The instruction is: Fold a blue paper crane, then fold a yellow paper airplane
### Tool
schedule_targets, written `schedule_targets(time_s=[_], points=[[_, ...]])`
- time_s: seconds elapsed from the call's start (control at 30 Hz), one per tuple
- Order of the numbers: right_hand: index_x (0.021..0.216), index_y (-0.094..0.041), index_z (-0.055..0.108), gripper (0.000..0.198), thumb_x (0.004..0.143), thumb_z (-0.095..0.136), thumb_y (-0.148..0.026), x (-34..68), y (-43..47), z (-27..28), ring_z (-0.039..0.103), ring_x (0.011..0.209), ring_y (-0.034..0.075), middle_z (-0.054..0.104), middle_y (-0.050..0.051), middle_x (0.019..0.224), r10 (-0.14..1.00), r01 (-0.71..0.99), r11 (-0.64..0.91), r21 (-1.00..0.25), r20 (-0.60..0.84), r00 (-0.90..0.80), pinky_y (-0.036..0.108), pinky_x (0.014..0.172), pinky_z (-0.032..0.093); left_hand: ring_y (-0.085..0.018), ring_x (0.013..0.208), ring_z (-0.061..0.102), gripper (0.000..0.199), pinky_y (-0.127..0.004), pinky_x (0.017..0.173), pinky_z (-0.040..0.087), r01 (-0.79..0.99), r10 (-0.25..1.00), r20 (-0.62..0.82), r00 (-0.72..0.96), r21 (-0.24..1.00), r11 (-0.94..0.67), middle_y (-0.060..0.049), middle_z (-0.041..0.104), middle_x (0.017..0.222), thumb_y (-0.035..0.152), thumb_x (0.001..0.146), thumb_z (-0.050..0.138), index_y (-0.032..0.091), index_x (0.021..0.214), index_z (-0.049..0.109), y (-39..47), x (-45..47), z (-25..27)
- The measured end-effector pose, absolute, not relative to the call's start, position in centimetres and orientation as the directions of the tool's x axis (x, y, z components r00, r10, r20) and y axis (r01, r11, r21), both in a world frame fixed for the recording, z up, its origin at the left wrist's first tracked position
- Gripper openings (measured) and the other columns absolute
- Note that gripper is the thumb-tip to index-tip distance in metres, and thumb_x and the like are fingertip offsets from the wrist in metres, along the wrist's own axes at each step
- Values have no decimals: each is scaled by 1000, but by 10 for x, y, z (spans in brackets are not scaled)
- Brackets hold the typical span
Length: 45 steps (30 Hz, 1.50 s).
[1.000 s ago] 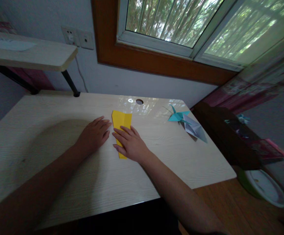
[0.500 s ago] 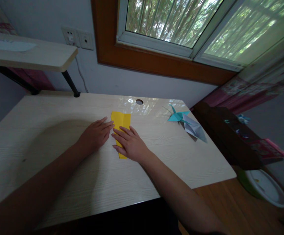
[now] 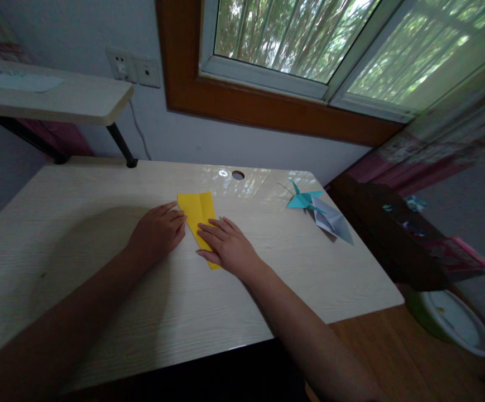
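A folded strip of yellow paper (image 3: pixel 196 207) lies on the pale wooden desk (image 3: pixel 209 318), slanting down to the right with a crease running along it. Over its lower right part rests my right hand (image 3: pixel 227 244), palm down, fingers stretched out and somewhat apart; it covers part of the sheet. My left hand (image 3: pixel 158 228) lies flat at the paper's left edge, its fingertips touching or very close to that edge. Those fingers are extended, with nothing held in them.
A turquoise paper crane (image 3: pixel 303 199) and a grey folded paper piece (image 3: pixel 332 219) lie at the desk's right. A raised shelf (image 3: pixel 91 103) stands at back left. The desk has a round hole (image 3: pixel 238 175) near the wall; a white-topped green bin (image 3: pixel 455 321) is on the floor.
The yellow paper has turned, its upper end swinging left and its lower end shifting slightly right. My left hand has moved a little left; my right hand has shifted slightly right.
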State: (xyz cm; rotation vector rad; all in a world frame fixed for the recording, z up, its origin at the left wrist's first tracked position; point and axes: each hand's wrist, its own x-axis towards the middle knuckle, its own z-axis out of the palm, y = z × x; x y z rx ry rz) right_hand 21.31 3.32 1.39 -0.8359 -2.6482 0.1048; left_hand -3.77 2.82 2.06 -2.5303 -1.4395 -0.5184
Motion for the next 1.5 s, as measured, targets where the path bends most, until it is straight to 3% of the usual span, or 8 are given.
schedule_targets(time_s=[0.13, 0.3, 0.43, 0.6, 0.97, 1.13, 1.23, 1.5], points=[[134, -24, 65, 45, 99, 57, -52, 219, 39, 14, 53, 136, 29, 65, 6, 140, 564, 533, 824, -190, 354, -746, 54, 119, 36, -31, 120, 62, 29, -47, 110, 47, 867, 791, 388, 473, -44, -497, -16, 74, 106, 21, 97, 49, 10, 101, 76, 26, -36, 24], [125, -22, 71, 37, 98, 60, -45, 222, 43, 15, 60, 118, 26, 69, 8, 133, 513, 458, 858, -232, 393, -763, 45, 105, 50, -28, 91, 67, 28, -43, 83, 55, 907, 850, 331, 410, -46, -420, -13, 70, 90, 23, 97, 49, 15, 85, 73, 20, -33, 31], [118, -20, 73, 30, 99, 60, -40, 221, 40, 15, 59, 107, 25, 70, 10, 120, 505, 441, 863, -247, 403, -763, 42, 93, 53, -27, 85, 66, 31, -40, 74, 52, 924, 876, 297, 381, -79, -375, -11, 68, 85, 25, 99, 46, 16, 81, 70, 15, -32, 35], [118, -22, 73, 26, 102, 56, -32, 219, 38, 14, 60, 100, 22, 69, 9, 115, 489, 420, 872, -252, 396, -777, 38, 87, 54, -27, 89, 67, 32, -40, 73, 53, 927, 892, 249, 376, -94, -364, -12, 69, 93, 26, 101, 43, 16, 88, 71, 14, -35, 35], [129, -28, 67, 30, 105, 48, -30, 220, 35, 15, 62, 110, 21, 66, 8, 125, 514, 469, 857, -213, 306, -801, 37, 95, 54, -29, 91, 67, 31, -40, 71, 53, 927, 899, 238, 368, -27, -373, -13, 69, 98, 28, 100, 44, 17, 98, 72, 12, -36, 35], [138, -27, 61, 35, 107, 44, -31, 220, 33, 20, 61, 113, 23, 65, 10, 128, 509, 476, 860, -183, 257, -821, 40, 96, 54, -29, 99, 65, 35, -43, 84, 55, 883, 858, 229, 460, -14, -470, -12, 67, 107, 26, 98, 49, 24, 127, 68, 9, -39, 33], [138, -26, 61, 36, 107, 44, -29, 222, 33, 23, 60, 114, 22, 64, 11, 128, 496, 458, 867, -195, 251, -831, 40, 98, 53, -30, 106, 64, 39, -45, 92, 54, 852, 828, 222, 516, -31, -523, -14, 66, 117, 23, 95, 53, 27, 131, 66, 8, -42, 29], [134, -22, 65, 34, 103, 53, -26, 241, 31, 25, 59, 108, 22, 66, 10, 128, 404, 355, 913, -203, 310, -861, 39, 95, 55, -31, 111, 64, 41, -46, 91, 56, 867, 848, 181, 498, -79, -492, -15, 66, 122, 21, 96, 51, 26, 134, 64, 6, -40, 28]])
